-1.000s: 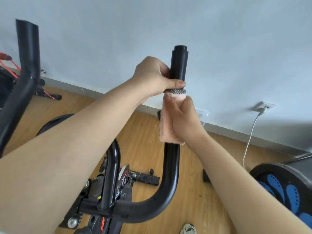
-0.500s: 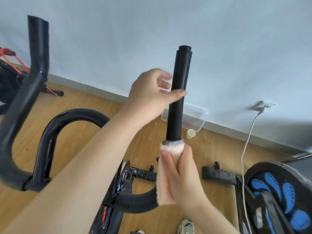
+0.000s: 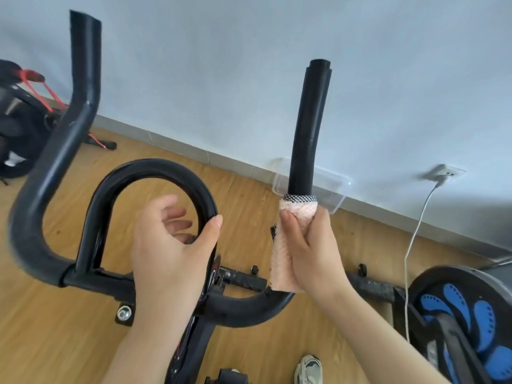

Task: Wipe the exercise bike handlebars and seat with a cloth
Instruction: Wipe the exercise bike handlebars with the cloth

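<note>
Gripping the pink cloth (image 3: 289,245) around the right handlebar (image 3: 309,128), the right hand (image 3: 310,250) is closing its fingers and thumb over the fabric low on the upright grip, just above where the bar is bending toward the bike's centre. The cloth's dark patterned hem is ringing the bar right at the top of the fist, and a loose end is hanging down below the palm. The right forearm is rising from the near right corner, wrist slightly bent.

The left hand (image 3: 171,250) is floating open to the left of that grip, palm turned toward the right hand, fingers spread and curled loosely, thumb pointing up and right; it is holding nothing and is overlapping the centre loop bar (image 3: 116,184) in view, though whether it is touching the loop cannot be told. Its forearm is coming up from the near edge.

The left handlebar (image 3: 74,112) is standing free at the far left. The seat is not showing in this view. On the wooden floor (image 3: 55,342) beyond, a clear plastic container (image 3: 329,187) is sitting against the wall, and a white cable (image 3: 415,231) is hanging from a wall socket (image 3: 443,173) on the right.
</note>
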